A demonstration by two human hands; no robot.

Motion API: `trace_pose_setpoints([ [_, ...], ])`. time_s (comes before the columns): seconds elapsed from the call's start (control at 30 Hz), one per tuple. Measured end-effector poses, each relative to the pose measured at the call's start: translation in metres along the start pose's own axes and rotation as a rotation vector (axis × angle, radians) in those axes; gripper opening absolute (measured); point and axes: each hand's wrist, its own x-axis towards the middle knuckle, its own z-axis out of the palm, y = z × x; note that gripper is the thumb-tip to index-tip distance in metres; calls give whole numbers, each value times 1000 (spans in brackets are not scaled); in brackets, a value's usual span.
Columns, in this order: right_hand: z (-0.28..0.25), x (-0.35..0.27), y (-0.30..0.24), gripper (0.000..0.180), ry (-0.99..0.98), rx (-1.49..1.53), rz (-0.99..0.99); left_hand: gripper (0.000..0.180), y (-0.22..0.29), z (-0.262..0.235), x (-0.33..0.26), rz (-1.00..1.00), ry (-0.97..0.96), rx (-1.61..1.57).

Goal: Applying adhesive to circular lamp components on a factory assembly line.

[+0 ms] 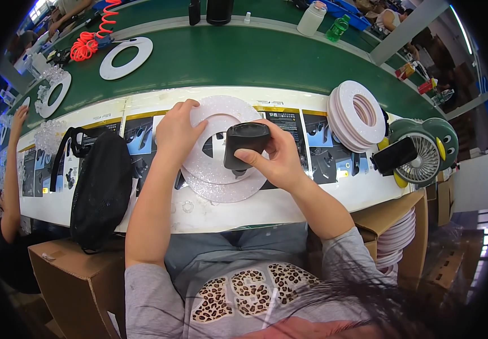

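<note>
Two white glittery rings lie overlapping in front of me, the upper one offset from the lower. My left hand holds the upper ring at its left side, fingers bent over the band and thumb toward the inner opening. In my right hand is a black hand-held tool with a boxy, rounded top. My thumb lies along its near side and my fingers wrap behind it. The tool stands over the right part of the rings; its lower tip is mostly hidden.
A stack of white rings stands at right, beside a green fan with a phone before it. A black bag lies left. More rings sit on the green conveyor. A co-worker's arm reaches in at far left.
</note>
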Motion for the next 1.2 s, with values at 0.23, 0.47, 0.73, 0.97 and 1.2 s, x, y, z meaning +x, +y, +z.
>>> trace_pose_setpoints([
  [0.23,-1,2,0,44,-31,-14,26,39,-2,1,0,-6,-8,4],
  [0.47,-16,6,7,46,156,141,-39,38,-4,0,1,28,33,4],
  [0.73,-32,19,6,36,375,17,-110,38,-9,-6,3,1,72,-14],
  [0.97,-34,19,13,36,347,-28,-88,37,-9,-5,2,12,84,-28],
  [1.2,-34,19,12,38,308,-23,-12,37,-10,-4,2,16,83,-22],
])
